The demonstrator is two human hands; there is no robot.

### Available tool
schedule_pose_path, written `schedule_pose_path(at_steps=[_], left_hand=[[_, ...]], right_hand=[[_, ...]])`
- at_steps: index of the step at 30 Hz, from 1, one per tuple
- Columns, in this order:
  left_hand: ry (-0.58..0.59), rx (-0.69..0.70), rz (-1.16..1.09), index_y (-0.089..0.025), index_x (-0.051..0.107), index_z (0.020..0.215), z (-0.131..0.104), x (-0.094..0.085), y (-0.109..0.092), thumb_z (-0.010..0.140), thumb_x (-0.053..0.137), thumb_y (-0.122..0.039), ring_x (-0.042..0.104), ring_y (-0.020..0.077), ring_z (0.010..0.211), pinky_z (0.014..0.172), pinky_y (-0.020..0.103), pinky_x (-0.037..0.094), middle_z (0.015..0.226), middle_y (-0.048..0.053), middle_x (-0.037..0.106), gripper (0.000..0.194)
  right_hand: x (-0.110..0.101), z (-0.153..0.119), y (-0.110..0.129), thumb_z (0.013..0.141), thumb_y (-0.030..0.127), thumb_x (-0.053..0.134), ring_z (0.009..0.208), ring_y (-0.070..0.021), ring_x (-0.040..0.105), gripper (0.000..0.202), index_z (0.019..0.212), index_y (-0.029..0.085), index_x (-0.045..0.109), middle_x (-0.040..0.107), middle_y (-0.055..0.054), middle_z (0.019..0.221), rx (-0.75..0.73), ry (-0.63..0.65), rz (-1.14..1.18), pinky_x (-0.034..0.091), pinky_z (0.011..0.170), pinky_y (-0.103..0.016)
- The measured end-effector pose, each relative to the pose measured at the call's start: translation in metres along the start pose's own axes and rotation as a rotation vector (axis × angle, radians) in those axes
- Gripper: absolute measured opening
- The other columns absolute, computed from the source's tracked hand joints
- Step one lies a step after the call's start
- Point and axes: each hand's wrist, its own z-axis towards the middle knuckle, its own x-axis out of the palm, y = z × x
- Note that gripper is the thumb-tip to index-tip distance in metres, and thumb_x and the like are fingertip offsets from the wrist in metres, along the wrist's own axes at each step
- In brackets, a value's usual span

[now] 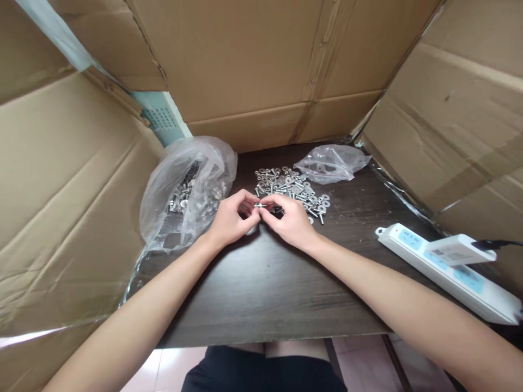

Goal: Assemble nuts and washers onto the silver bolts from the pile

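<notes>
Bare forearms (392, 286) lie nearest to the camera, and they reach over the dark worktop (253, 294) to one small bolt (260, 205), which is between the two hands, just in front of a loose pile of bolts and washers (292, 188). The left hand (233, 220) has a narrow grip on one end of this bolt, and the right hand (292, 220) pinches the other end with its fingertips. As I judge, only this one piece is in work, and it is not yet finished; whether any pieces in the pile are already done, I cannot tell. Much seems to be left, because the pile is large and the clear plastic bag (157, 188) at the left also contains many metal parts (183, 196)
</notes>
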Motion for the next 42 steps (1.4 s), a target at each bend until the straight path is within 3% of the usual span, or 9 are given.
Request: schedule_pose_path(at_steps=[14,25,42], left_hand=[[0.028,0.013,-0.066,-0.015,0.068,0.1,0.0008,0.0002,-0.0021,0.085,0.071,-0.021,0.076,0.017,0.08,0.075,0.028,0.065,0.092,0.007,0.076,0.017],[0.021,0.027,-0.054,-0.014,0.069,0.1,0.0001,0.0008,-0.0014,0.084,0.07,-0.02,0.074,0.0151,0.076,0.071,0.025,0.065,0.089,0.006,0.076,0.017],[0.036,0.071,-0.023,-0.014,0.07,0.099,0.0003,0.0018,0.0013,0.084,0.07,-0.02,0.072,0.013,0.072,0.069,0.023,0.063,0.085,0.004,0.075,0.015]], right_hand=[[-0.0003,0.001,-0.0023,0.093,0.02,0.062,0.085,-0.0221,0.069,0.007,0.096,0.023,0.067,0.075,-0.004,0.092,0.001,-0.006,-0.078,0.052,0.084,-0.04],[0.0024,-0.0014,-0.0036,0.101,0.028,0.052,0.103,-0.0276,0.053,0.015,0.091,0.025,0.063,0.069,-0.007,0.099,-0.026,0.002,-0.242,0.041,0.088,-0.045],[-0.0008,0.0001,0.0018,0.099,0.028,0.048,0.108,-0.0283,0.051,0.016,0.089,0.023,0.059,0.067,-0.008,0.106,0.091,0.139,-0.248,0.04,0.094,-0.046]])
